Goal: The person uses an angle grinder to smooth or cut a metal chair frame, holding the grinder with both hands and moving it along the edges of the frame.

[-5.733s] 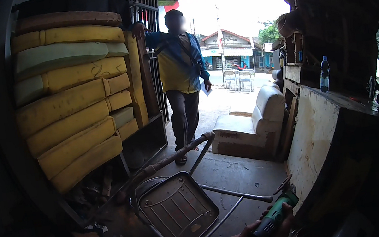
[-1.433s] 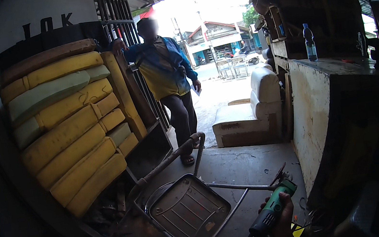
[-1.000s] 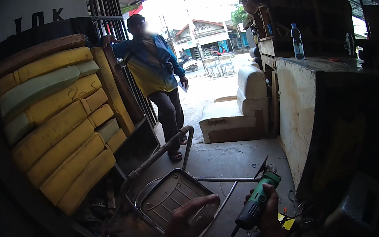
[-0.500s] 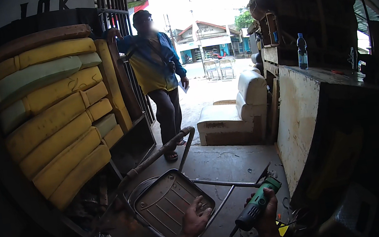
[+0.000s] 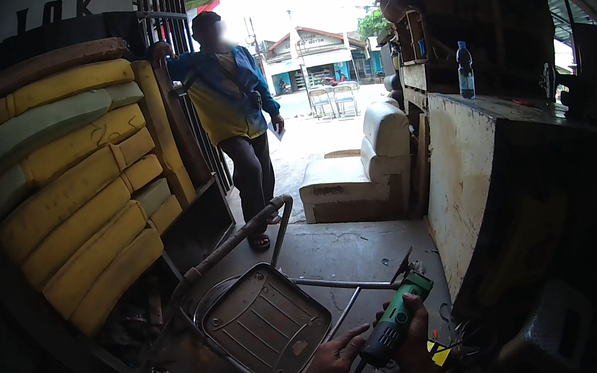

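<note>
My right hand (image 5: 414, 327) is wrapped around the body of a green and black angle grinder (image 5: 397, 317), whose disc end points up and away from me. A cord trails from the tool's rear. Close beside the grinder's rear, my left hand (image 5: 331, 361) has its forefinger stretched toward it, holding nothing; whether it touches the tool I cannot tell. A metal folding chair frame (image 5: 234, 243) lies tilted in front of me, with a dark ribbed metal seat panel (image 5: 267, 324). One of the frame's tubes runs up near the grinder's disc.
Yellow foam blocks (image 5: 81, 217) are stacked at the left. A person (image 5: 232, 119) stands beyond the chair. An off-white upholstered seat (image 5: 354, 175) stands at the doorway. At right is a worn cabinet (image 5: 461, 179) with a plastic bottle (image 5: 465, 71) on top.
My left hand has left the seat panel and moved down and right toward the grinder. The grinder stays in my right hand. The whole view has shifted slightly.
</note>
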`<state>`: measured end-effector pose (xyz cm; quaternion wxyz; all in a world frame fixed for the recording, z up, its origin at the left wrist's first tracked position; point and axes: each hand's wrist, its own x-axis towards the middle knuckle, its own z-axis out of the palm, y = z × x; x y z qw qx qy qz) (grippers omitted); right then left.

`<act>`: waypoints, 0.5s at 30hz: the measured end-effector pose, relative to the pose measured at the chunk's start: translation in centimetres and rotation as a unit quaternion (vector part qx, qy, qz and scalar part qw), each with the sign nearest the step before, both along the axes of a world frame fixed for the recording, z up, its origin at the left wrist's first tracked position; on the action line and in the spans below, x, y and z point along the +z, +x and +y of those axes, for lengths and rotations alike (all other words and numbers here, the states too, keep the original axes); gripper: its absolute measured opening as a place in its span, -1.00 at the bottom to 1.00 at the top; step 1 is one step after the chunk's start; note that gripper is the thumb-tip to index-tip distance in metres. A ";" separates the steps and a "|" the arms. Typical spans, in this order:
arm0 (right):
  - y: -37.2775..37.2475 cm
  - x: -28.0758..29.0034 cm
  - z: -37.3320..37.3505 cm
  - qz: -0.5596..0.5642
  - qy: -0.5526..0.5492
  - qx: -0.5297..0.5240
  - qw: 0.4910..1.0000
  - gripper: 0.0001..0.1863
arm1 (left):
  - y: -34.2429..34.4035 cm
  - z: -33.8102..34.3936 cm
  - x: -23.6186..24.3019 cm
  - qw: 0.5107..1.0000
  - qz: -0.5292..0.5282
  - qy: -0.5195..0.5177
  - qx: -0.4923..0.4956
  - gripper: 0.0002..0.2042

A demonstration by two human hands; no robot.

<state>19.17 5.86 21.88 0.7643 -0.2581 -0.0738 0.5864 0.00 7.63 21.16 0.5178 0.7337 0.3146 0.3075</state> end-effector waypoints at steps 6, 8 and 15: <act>0.0 0.0 0.0 0.006 -0.001 0.018 1.000 -0.55 | -0.5 -0.2 -0.8 0.995 -0.062 0.017 -0.080 -0.35; 0.0 -0.1 0.0 0.006 -0.004 0.007 1.000 -0.54 | -0.5 -0.5 -0.5 0.994 -0.044 0.051 -0.087 -0.29; -0.5 0.6 -0.3 0.003 -0.012 -0.004 1.000 -0.55 | -0.8 -1.3 0.3 0.996 -0.025 0.043 -0.079 -0.23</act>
